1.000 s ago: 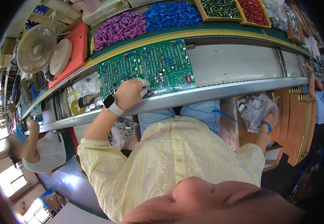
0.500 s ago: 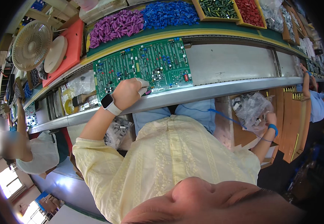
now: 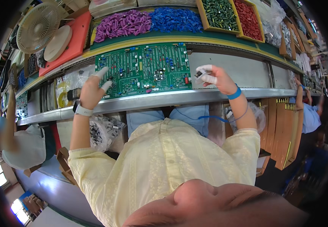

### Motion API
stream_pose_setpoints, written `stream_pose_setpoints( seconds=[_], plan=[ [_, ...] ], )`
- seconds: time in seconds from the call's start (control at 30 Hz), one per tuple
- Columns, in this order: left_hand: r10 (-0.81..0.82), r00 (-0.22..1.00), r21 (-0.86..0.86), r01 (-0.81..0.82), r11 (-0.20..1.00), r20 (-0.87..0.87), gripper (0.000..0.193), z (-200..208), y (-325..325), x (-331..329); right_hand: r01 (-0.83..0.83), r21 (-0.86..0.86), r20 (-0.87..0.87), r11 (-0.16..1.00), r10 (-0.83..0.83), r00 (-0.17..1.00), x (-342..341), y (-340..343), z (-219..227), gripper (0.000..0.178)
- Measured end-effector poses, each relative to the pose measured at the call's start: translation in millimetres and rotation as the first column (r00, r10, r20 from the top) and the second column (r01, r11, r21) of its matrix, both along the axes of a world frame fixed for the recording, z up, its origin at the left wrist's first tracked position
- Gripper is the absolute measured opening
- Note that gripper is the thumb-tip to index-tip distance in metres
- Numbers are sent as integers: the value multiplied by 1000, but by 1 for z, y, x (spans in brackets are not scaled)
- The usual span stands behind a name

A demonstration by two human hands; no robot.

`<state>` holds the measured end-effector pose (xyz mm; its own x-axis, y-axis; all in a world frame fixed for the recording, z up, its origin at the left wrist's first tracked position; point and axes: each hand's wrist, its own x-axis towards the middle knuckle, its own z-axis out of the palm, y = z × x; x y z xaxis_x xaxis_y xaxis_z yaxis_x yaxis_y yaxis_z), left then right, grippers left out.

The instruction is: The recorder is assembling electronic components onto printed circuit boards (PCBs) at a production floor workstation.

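A large green circuit board [image 3: 143, 70], crowded with small parts, lies on the metal-edged rail in front of me. At the board's left edge is my left hand [image 3: 94, 90], thumb and finger apart with nothing between them; white covers sit on its fingertips. My right hand [image 3: 220, 78], in a blue wrist strap [image 3: 234, 93], is raised just right of the board. Its covered fingertips pinch a small dark and silvery electronic part [image 3: 200, 73], whose exact kind I cannot make out. A purple component [image 3: 149, 90] sits near the board's front edge.
Piles of purple components [image 3: 124, 25] and blue components [image 3: 175, 19] lie beyond the rail, beside trays of green components [image 3: 220, 15] and red components [image 3: 249, 20]. A bag of grey parts [image 3: 105, 132] is below the metal edge [image 3: 152, 99]. Co-workers are at both sides.
My right hand has come up from the plastic bag at lower right to beside the board, bringing a small part. My left hand has moved left from the board's front middle and opened.
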<state>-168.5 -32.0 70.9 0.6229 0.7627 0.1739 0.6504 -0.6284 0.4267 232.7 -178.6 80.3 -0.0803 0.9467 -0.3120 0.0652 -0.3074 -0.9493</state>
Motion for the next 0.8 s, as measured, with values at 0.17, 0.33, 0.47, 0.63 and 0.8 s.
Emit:
stream_pose_setpoints(
  seconds=[0.17, 0.33, 0.47, 0.63, 0.8],
  plan=[
    [344, 908, 22, -349, 937, -239, 53, -26, 8, -61, -128, 51, -51, 991, 130, 990, -19, 22, -15, 28],
    [407, 906, -142, -420, 896, -115, 55, -40, -2, -63, -240, 266, 64, 934, 231, 971, -22, 35, -22, 33],
    [412, 905, -264, -425, 866, -106, 59, -38, -5, -49, -310, 286, 337, 907, 208, 918, -21, 38, -12, 44],
    [352, 932, -298, -361, 884, -84, 60, -37, -4, -44, -110, 224, 142, 968, 79, 987, -34, 39, -11, 45],
    [232, 959, -145, -256, 956, -163, 57, -40, 16, -38, 36, 176, 35, 984, -42, 998, -44, 39, -18, 37]
  ],
)
